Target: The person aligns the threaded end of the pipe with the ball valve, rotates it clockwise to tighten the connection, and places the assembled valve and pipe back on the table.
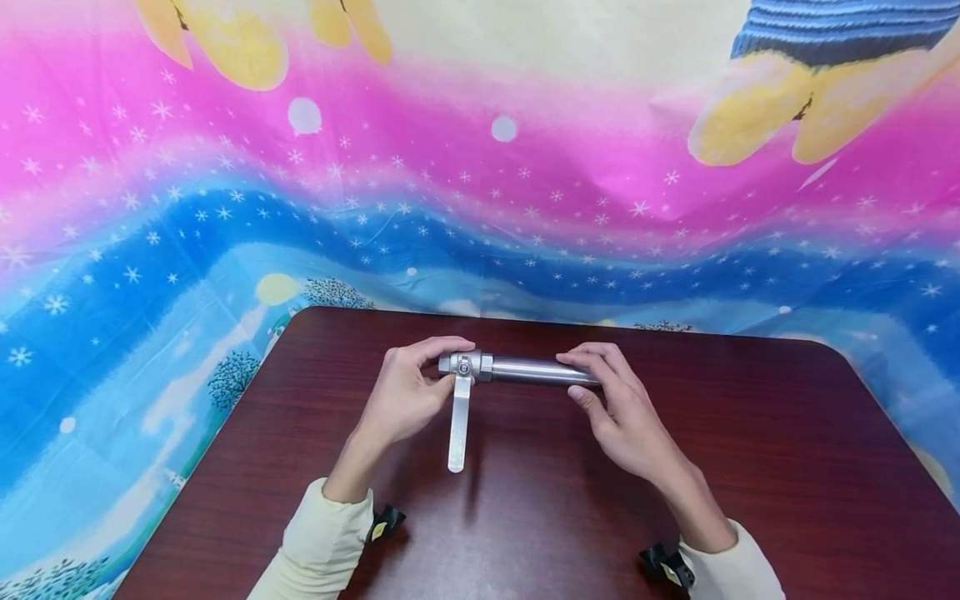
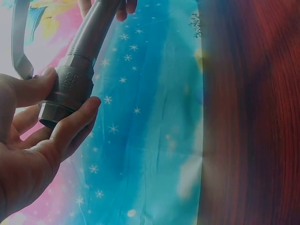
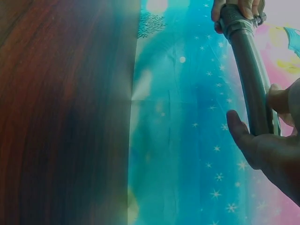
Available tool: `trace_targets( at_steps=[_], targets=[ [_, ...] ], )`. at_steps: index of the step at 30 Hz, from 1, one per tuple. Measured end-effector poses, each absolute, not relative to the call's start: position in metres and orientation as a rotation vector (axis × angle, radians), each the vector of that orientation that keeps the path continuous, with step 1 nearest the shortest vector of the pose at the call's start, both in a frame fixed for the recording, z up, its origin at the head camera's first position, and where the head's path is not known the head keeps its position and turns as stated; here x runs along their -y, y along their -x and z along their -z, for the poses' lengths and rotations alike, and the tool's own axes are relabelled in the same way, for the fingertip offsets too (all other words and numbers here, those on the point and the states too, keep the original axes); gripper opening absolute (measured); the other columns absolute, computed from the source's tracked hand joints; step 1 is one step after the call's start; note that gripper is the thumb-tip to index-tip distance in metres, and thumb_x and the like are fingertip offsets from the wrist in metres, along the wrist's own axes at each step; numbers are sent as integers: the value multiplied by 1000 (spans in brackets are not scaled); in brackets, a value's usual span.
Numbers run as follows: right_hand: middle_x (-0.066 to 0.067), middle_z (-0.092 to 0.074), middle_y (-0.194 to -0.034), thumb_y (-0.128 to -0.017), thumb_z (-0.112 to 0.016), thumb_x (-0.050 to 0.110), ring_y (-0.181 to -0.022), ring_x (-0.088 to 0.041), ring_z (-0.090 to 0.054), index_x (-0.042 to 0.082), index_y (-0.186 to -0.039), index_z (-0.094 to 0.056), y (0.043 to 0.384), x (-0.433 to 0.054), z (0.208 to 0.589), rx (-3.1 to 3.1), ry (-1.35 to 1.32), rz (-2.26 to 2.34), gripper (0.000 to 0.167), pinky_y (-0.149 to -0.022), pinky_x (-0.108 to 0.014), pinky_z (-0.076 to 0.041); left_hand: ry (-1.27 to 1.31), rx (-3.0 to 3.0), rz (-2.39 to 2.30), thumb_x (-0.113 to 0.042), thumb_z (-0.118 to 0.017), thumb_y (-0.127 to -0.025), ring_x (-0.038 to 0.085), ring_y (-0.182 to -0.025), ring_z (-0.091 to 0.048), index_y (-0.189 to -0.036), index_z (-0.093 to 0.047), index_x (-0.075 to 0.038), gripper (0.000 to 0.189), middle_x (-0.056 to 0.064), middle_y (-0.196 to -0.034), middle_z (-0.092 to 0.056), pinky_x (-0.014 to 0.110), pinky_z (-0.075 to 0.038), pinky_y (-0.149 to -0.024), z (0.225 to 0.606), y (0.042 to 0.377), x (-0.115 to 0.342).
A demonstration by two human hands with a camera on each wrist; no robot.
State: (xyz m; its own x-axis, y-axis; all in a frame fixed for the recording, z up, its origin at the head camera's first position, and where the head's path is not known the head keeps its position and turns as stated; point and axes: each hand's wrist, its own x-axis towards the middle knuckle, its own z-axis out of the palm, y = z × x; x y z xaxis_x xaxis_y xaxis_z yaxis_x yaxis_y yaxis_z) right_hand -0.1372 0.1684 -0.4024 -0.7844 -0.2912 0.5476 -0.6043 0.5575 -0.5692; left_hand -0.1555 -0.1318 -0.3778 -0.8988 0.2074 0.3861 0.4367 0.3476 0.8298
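A metal ball valve with a flat silver lever handle is joined to one end of a steel pipe. Both are held above the table, the pipe roughly level and the lever pointing toward the person. My left hand grips the valve between thumb and fingers. In the left wrist view, the valve body shows raised lettering, too blurred to read, and a hex end. At the pipe's other end, my right hand holds it with thumb and fingers on opposite sides. The right wrist view shows the pipe running into this hand.
A dark reddish wooden table lies below the hands. Behind it hangs a colourful cloth with snowflakes. Black straps are on both wrists, at the pale sleeves.
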Motion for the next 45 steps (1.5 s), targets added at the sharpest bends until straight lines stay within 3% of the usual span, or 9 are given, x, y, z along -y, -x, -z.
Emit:
trace_targets(
  at_steps=[3,7,13,24,29,33,39,42,45],
  targets=[
    [-12,-54,-144,-92,-71,-16,-123,-19,-52,15,-141,-67,137,-168,403,2419,-713,-1125,58,-89,-16,-40,574,2398,1568,16,-69,-85,19,-82,-64,-123,-80,-10,47,9,-112,-80,24,-54,-69,378,156,132],
    [-9,-55,-139,-89,-71,-20,-114,-15,-52,18,-137,-69,138,-169,404,2412,-708,-1113,62,-80,-18,-41,575,2401,1568,16,-69,-85,18,-81,-64,-123,-80,-11,47,10,-111,-80,26,-56,-69,379,157,132],
    [-3,-64,-124,-85,-77,-19,-107,-11,-56,17,-130,-75,143,-172,404,2320,-746,-1127,57,-82,-15,-42,580,2395,1578,16,-68,-85,19,-81,-65,-124,-79,-8,47,12,-111,-80,29,-57,-70,379,157,134],
    [-4,-70,-125,-88,-77,-13,-103,-8,-60,12,-131,-75,146,-172,405,2278,-744,-1175,50,-74,-13,-45,568,2388,1600,16,-68,-84,20,-81,-65,-123,-80,-10,48,11,-110,-80,25,-55,-69,377,157,136],
    [-5,-70,-124,-90,-75,-10,-103,-7,-60,8,-131,-74,146,-172,405,2286,-743,-1205,45,-79,-12,-45,567,2388,1598,16,-69,-84,18,-83,-65,-124,-80,-10,48,10,-113,-80,21,-55,-70,377,157,136],
    [-5,-70,-124,-93,-73,-9,-104,-8,-60,11,-134,-73,145,-173,406,2309,-739,-1210,46,-86,-12,-45,579,2384,1595,16,-69,-85,15,-84,-64,-124,-79,-8,47,9,-114,-80,21,-56,-72,378,157,135],
    [-4,-69,-125,-99,-66,-7,-98,-6,-61,12,-137,-71,143,-174,406,2360,-732,-1217,43,-86,-12,-47,589,2380,1606,16,-68,-84,19,-85,-65,-123,-79,-8,47,9,-115,-80,23,-57,-72,378,157,134],
    [-6,-65,-131,-100,-66,-6,-103,-10,-59,10,-139,-68,142,-173,406,2386,-720,-1219,43,-87,-13,-44,598,2385,1605,16,-68,-84,21,-87,-66,-123,-79,-7,46,9,-117,-79,23,-58,-73,379,157,133],
    [-11,-56,-140,-96,-69,-11,-119,-18,-54,8,-142,-64,140,-170,407,2414,-703,-1216,50,-96,-12,-39,597,2394,1591,15,-69,-85,21,-88,-67,-123,-79,-7,46,8,-119,-79,26,-60,-73,380,157,132]
  ],
)
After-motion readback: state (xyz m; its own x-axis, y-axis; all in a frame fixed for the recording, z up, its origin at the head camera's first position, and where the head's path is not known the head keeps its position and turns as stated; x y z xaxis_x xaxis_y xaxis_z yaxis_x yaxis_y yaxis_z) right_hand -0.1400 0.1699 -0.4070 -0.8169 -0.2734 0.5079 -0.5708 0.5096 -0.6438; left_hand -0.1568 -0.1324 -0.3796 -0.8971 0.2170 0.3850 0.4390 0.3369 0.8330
